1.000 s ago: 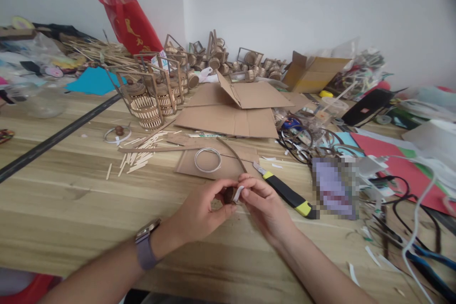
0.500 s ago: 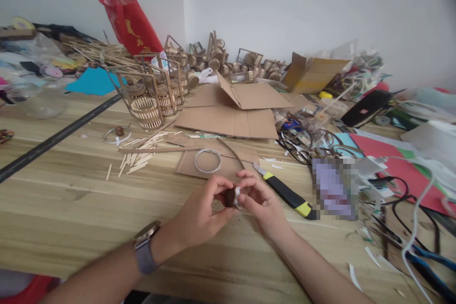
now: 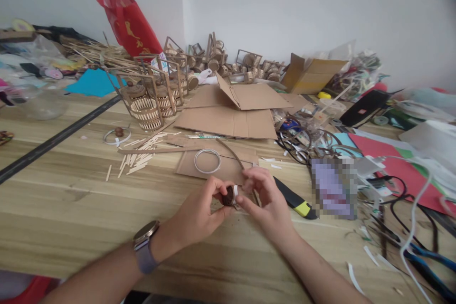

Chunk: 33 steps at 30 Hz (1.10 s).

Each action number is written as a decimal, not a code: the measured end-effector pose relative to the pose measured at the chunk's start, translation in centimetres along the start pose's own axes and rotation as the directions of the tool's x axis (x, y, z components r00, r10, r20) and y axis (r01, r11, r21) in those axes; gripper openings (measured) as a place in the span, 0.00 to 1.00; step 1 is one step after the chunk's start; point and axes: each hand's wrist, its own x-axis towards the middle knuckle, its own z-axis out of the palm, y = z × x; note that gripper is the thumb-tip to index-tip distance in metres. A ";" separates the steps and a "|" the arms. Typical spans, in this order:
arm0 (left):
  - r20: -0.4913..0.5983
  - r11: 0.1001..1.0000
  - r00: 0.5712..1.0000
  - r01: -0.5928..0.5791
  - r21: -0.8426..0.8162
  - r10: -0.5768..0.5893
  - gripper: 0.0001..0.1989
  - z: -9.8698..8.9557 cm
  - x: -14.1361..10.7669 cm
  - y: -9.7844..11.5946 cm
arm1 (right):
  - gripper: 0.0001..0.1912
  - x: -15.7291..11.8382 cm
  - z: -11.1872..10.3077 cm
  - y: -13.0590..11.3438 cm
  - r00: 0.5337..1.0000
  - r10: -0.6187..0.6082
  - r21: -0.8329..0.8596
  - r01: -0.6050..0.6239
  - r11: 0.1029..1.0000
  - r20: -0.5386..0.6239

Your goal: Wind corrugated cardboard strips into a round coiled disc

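A small dark brown round piece [image 3: 228, 195] with a white strip [image 3: 235, 192] on its right side is pinched between the thumb and fingers of my left hand [image 3: 204, 209]. My right hand [image 3: 265, 202] is beside it, its thumb tip at the white strip and its other fingers raised and spread apart. Just beyond the hands, a coil of pale wire [image 3: 207, 161] lies on a flat cardboard piece [image 3: 188, 164]. A thin brown strip [image 3: 231, 151] runs towards my right hand. The black and yellow utility knife [image 3: 294, 198] is partly hidden behind that hand.
Small slatted baskets [image 3: 146, 113] stand at the back left, near loose pale sticks [image 3: 142, 159]. Folded cardboard [image 3: 228, 121] lies in the middle. Pliers with blue handles [image 3: 427, 261], a white cable [image 3: 415, 218] and coloured paper [image 3: 392, 161] are on the right.
My right hand's fingers have lifted and opened away from the brown piece, now covering the knife's blade end. The brown piece has turned slightly in my left hand.
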 end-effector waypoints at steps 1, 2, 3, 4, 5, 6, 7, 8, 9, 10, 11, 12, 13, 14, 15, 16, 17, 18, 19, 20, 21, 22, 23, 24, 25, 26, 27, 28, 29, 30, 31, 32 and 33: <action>0.003 1.000 1.000 0.006 0.007 -0.006 0.09 0.0 0.0 0.0 | 0.09 0.0 -0.1 -0.1 0.999 -0.035 -0.002 0.035 0.999 0.007; 0.007 1.000 1.000 0.013 0.014 -0.013 0.09 0.0 0.0 -0.1 | 0.03 0.1 -0.1 -0.3 0.997 -0.068 0.000 0.068 0.998 0.026; 0.006 1.000 1.000 0.018 0.024 -0.018 0.09 0.0 0.1 -0.1 | 0.02 0.1 -0.2 -0.5 0.994 -0.091 0.003 0.091 0.996 0.052; -0.001 0.999 1.000 0.019 0.036 -0.019 0.09 0.0 0.1 -0.1 | 0.03 0.1 -0.2 -0.6 0.992 -0.101 -0.001 0.101 0.995 0.074; -0.008 0.999 1.000 0.018 0.048 -0.018 0.09 0.0 0.1 -0.1 | 0.03 0.2 -0.3 -0.7 0.991 -0.104 -0.009 0.105 0.994 0.088; -0.012 0.998 1.000 0.014 0.057 -0.013 0.09 0.1 0.1 -0.2 | 0.03 0.3 -0.4 -0.8 0.990 -0.103 -0.020 0.106 0.994 0.096; -0.015 0.998 1.000 0.006 0.065 -0.005 0.09 0.1 0.1 -0.2 | 0.03 0.4 -0.5 -0.9 0.989 -0.103 -0.031 0.106 0.994 0.108; -0.016 0.997 1.000 -0.003 0.073 0.004 0.09 0.1 0.1 -0.2 | 0.03 0.4 -0.6 -0.9 0.987 -0.100 -0.039 0.106 0.994 0.123; -0.016 0.997 1.000 -0.009 0.083 0.011 0.10 0.1 0.1 -0.2 | 0.04 0.5 -0.6 -0.8 0.986 -0.096 -0.043 0.102 0.994 0.139; -0.015 0.995 1.000 -0.012 0.096 0.013 0.11 0.1 0.1 -0.2 | 0.04 0.6 -0.7 -0.8 0.984 -0.091 -0.043 0.098 0.994 0.156; -0.013 0.994 1.000 -0.012 0.112 0.013 0.11 0.1 0.1 -0.3 | 0.05 0.6 -0.8 -0.7 0.982 -0.086 -0.040 0.094 0.995 0.169; -0.014 0.991 1.000 -0.013 0.134 0.015 0.12 0.1 0.1 -0.3 | 0.06 0.7 -0.8 -0.5 0.981 -0.080 -0.036 0.088 0.995 0.177; -0.017 0.987 1.000 -0.014 0.160 0.017 0.13 0.1 0.1 -0.4 | 0.06 0.7 -0.9 -0.4 0.980 -0.071 -0.033 0.078 0.996 0.186; -0.025 0.982 0.999 -0.021 0.189 0.027 0.13 0.2 0.2 -0.5 | 0.07 0.7 -0.9 -0.2 0.979 -0.055 -0.026 0.061 0.998 0.194; -0.035 0.975 0.998 -0.036 0.221 0.045 0.13 0.2 0.2 -0.6 | 0.08 0.7 -0.9 -0.1 0.979 -0.032 -0.014 0.036 0.999 0.202; -0.048 0.965 0.996 -0.057 0.255 0.072 0.13 0.2 0.3 -0.7 | 0.08 0.7 -1.0 0.0 0.977 0.001 0.005 -0.002 1.000 0.214; -0.060 0.953 0.992 -0.087 0.290 0.109 0.13 0.2 0.3 -0.9 | 0.09 0.7 -1.0 0.1 0.972 0.042 0.027 -0.050 0.998 0.229; -0.068 0.938 0.986 -0.121 0.326 0.151 0.13 0.3 0.4 -1.0 | 0.10 0.7 -1.0 0.1 0.966 0.083 0.050 -0.098 0.994 0.246; -0.068 0.919 0.979 -0.156 0.362 0.193 0.12 0.3 0.4 -1.2 | 0.11 0.7 -0.9 0.1 0.959 0.118 0.069 -0.140 0.988 0.258; -0.064 0.897 0.970 -0.190 0.400 0.234 0.12 0.4 0.4 -1.3 | 0.11 0.7 -0.9 0.1 0.954 0.145 0.073 -0.169 0.983 0.262; -0.056 0.870 0.961 -0.221 0.440 0.272 0.13 0.4 0.5 -1.5 | 0.11 0.6 -0.8 -0.1 0.954 0.161 0.056 -0.181 0.982 0.252; -0.048 0.842 0.951 -0.248 0.479 0.307 0.13 0.5 0.5 -1.6 | 0.11 0.5 -0.6 -0.2 0.960 0.167 0.022 -0.176 0.984 0.226; -0.035 0.813 0.940 -0.273 0.514 0.338 0.12 0.6 0.4 -1.7 | 0.10 0.4 -0.4 -0.4 0.969 0.161 -0.025 -0.159 0.987 0.189; -0.022 0.786 0.930 -0.296 0.543 0.366 0.11 0.7 0.4 -1.8 | 0.09 0.3 -0.1 -0.6 0.977 0.150 -0.077 -0.140 0.987 0.151; -0.008 0.760 0.920 -0.319 0.566 0.392 0.09 0.8 0.4 -1.9 | 0.08 0.2 0.1 -0.8 0.984 0.139 -0.125 -0.124 0.984 0.115; 0.003 0.740 0.912 -0.334 0.584 0.410 0.08 0.9 0.4 -1.9 | 0.07 0.0 0.4 -0.9 0.988 0.128 -0.159 -0.114 0.981 0.085; 0.008 0.728 0.909 -0.339 0.596 0.417 0.08 1.0 0.3 -2.0 | 0.06 -0.1 0.6 -1.1 0.990 0.122 -0.178 -0.109 0.978 0.064; 0.003 0.727 0.910 -0.332 0.601 0.414 0.09 1.2 0.3 -2.0 | 0.06 -0.2 0.7 -1.2 0.991 0.123 -0.187 -0.112 0.976 0.049; -0.013 0.734 0.914 -0.317 0.601 0.405 0.11 1.3 0.3 -1.9 | 0.06 -0.3 0.8 -1.2 0.991 0.125 -0.191 -0.116 0.975 0.036; -0.035 0.748 0.920 -0.296 0.594 0.391 0.13 1.4 0.3 -1.9 | 0.06 -0.3 0.8 -1.2 0.991 0.129 -0.191 -0.122 0.974 0.025; -0.055 0.767 0.925 -0.278 0.578 0.376 0.15 1.5 0.3 -1.8 | 0.07 -0.4 0.8 -1.2 0.991 0.132 -0.189 -0.127 0.974 0.014; -0.070 0.790 0.930 -0.264 0.553 0.360 0.17 1.5 0.3 -1.6 | 0.07 -0.4 0.7 -1.2 0.991 0.137 -0.184 -0.133 0.974 0.008; -0.076 0.815 0.935 -0.258 0.518 0.345 0.18 1.5 0.4 -1.5 | 0.08 -0.3 0.6 -1.1 0.989 0.146 -0.177 -0.143 0.974 0.005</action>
